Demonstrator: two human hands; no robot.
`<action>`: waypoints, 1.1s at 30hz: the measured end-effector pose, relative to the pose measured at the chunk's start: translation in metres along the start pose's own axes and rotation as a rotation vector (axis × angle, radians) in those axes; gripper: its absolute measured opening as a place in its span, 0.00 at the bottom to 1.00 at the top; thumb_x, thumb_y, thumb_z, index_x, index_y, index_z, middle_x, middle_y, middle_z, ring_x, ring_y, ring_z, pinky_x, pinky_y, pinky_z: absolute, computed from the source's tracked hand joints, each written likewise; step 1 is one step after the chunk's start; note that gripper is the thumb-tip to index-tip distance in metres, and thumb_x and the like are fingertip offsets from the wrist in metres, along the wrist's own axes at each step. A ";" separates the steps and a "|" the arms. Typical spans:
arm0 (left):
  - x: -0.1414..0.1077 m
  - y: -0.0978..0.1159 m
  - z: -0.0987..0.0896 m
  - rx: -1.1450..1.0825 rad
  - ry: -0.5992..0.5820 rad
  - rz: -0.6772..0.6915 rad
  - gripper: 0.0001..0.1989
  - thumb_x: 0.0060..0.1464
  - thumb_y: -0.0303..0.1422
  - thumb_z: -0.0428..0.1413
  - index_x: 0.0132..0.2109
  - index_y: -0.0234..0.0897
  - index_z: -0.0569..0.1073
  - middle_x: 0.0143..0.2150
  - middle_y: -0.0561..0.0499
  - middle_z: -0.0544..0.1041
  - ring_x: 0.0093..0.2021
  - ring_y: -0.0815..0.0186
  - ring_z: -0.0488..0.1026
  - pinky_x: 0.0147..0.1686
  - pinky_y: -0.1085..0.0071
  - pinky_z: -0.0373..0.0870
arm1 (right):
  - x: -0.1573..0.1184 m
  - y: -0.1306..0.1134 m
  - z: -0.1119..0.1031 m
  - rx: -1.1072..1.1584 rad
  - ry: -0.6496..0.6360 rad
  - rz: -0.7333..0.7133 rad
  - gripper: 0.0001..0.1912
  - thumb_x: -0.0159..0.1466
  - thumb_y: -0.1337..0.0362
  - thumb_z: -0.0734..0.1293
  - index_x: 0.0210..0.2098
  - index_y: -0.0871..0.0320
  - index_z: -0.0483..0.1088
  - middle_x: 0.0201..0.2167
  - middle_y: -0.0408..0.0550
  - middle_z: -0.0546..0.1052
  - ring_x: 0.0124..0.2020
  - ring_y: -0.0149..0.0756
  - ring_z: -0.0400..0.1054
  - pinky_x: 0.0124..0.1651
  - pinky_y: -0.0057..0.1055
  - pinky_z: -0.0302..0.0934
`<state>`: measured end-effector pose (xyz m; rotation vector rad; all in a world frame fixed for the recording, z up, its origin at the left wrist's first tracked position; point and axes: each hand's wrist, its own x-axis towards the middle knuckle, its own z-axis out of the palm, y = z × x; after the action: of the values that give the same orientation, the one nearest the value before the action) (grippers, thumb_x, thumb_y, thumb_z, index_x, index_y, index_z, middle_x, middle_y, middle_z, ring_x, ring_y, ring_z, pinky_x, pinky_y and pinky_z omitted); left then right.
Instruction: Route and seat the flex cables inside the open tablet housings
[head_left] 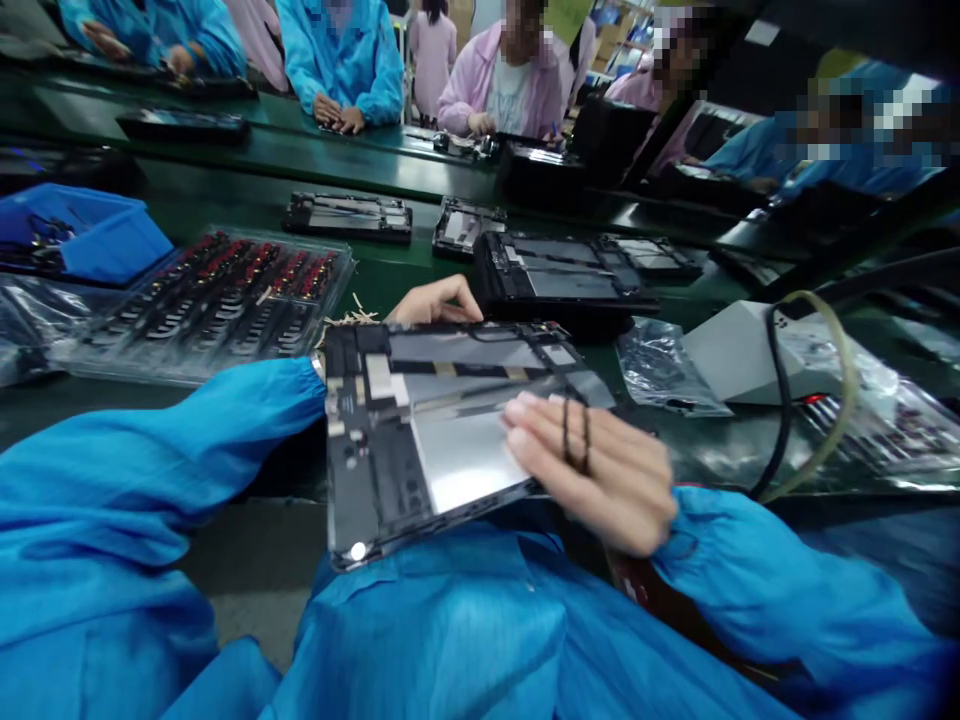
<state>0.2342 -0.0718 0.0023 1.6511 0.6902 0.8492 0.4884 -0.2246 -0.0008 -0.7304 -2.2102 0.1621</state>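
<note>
An opened tablet-like device point(465, 420), its inner parts facing up, is tilted above my lap at the table's near edge. My left hand point(439, 300) grips its far edge from behind; part of that hand is hidden by the device. Across the right part of the device lies my right hand point(600, 465), slightly blurred, its fingers stretched out with dark bands round them. The fingertips meet the silvery inner surface. Whether a small thing is under those fingers cannot be seen.
Left on the green table point(405, 262) are a clear tray point(225, 300) of small red-and-black parts and a blue bin point(112, 235). Beyond my hands lie stacked devices point(562, 268). A white box point(739, 355), plastic bags and a looped cable are at right. Co-workers sit opposite.
</note>
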 end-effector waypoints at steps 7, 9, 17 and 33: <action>-0.057 -0.029 -0.053 0.970 0.037 -0.181 0.16 0.64 0.44 0.50 0.46 0.38 0.75 0.34 0.48 0.78 0.32 0.62 0.75 0.36 0.69 0.66 | -0.035 0.030 0.029 -0.394 -0.090 -0.337 0.20 0.67 0.74 0.65 0.58 0.62 0.72 0.57 0.60 0.76 0.62 0.45 0.70 0.65 0.41 0.67; -0.077 -0.031 -0.054 1.045 -0.022 -0.185 0.20 0.65 0.48 0.47 0.44 0.38 0.75 0.39 0.46 0.77 0.38 0.58 0.75 0.40 0.66 0.66 | -0.036 0.031 0.033 -0.414 -0.138 -0.332 0.18 0.68 0.75 0.64 0.56 0.64 0.73 0.57 0.60 0.77 0.62 0.46 0.70 0.65 0.42 0.67; -0.117 -0.044 -0.027 0.860 0.185 -0.356 0.29 0.58 0.59 0.48 0.51 0.39 0.70 0.56 0.40 0.72 0.57 0.46 0.68 0.61 0.49 0.63 | -0.025 0.034 0.049 -0.227 -0.344 -0.253 0.16 0.73 0.64 0.62 0.57 0.63 0.71 0.60 0.57 0.75 0.64 0.40 0.67 0.68 0.47 0.62; -0.125 0.011 -0.016 0.101 0.413 -0.620 0.29 0.50 0.49 0.66 0.56 0.42 0.73 0.67 0.44 0.68 0.67 0.55 0.65 0.59 0.63 0.73 | -0.023 0.033 0.063 -0.194 -0.316 -0.253 0.17 0.73 0.66 0.61 0.59 0.65 0.67 0.59 0.57 0.76 0.65 0.45 0.65 0.70 0.54 0.58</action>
<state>0.1497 -0.1658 -0.0070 1.2317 1.4601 0.7019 0.4697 -0.2026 -0.0694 -0.5486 -2.6253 -0.0716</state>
